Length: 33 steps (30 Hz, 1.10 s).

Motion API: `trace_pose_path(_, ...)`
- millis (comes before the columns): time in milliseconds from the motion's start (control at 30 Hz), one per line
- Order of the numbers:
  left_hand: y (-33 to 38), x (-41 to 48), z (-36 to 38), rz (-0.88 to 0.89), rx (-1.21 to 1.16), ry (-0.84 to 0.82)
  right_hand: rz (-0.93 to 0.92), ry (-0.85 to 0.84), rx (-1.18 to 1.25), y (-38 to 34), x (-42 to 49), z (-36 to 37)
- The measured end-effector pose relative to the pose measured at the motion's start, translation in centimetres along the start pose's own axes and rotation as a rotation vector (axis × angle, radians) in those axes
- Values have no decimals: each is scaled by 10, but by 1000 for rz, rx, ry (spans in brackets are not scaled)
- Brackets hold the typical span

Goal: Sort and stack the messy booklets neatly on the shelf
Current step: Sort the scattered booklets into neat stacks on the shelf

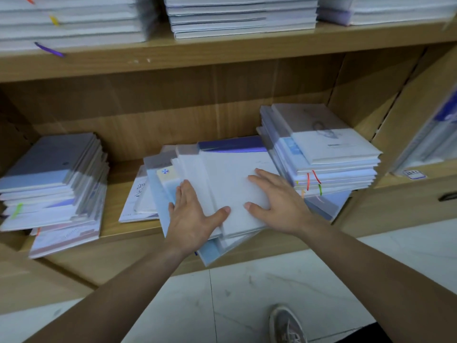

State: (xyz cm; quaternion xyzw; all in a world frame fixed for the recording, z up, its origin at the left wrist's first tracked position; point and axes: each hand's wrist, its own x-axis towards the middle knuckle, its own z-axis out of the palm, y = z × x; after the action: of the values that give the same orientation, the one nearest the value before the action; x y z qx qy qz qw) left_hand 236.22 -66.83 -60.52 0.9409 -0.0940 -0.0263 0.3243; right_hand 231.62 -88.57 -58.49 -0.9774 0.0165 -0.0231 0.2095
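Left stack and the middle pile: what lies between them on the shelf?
Head view: bare shelf board, then a flat white booklet against the middle pile.

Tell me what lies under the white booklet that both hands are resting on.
Under the white booklet lies a fanned pile: a pale blue cover juts out in front, a purple-banded cover shows behind. Left hand and right hand press on top; how many lie beneath is hidden.

Lower shelf (118, 184) carries 3 booklet piles: left stack (49, 174) at L; middle pile (222, 174) at ctr, overhanging front edge; right stack (329, 149) touching it at R; left hand (190, 216) & right hand (279, 204) flat on middle pile; upper shelf (222, 55) above, w/ more stacks (242, 16).
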Motion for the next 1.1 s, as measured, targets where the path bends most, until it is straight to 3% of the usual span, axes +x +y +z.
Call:
trace_pose_path(367, -10, 2, -3, 46, -46, -31, 95, -34, -33, -1, -4, 9)
trace_pose_path(700, -17, -4, -25, 96, -148, -84, 11, -4, 152, -3, 2, 6)
trace_pose_path(800, -16, -6, -28, 104, -129, -90, 77, -54, 212, 5, 3, 3)
trace_pose_path(900, -15, -6, -28, 90, -114, -94, 152, -121, 186, 4, 2, 6)
trace_pose_path(1100, -13, -1, -32, 53, -224, -98, 107, -103, 124, -23, 3, 9)
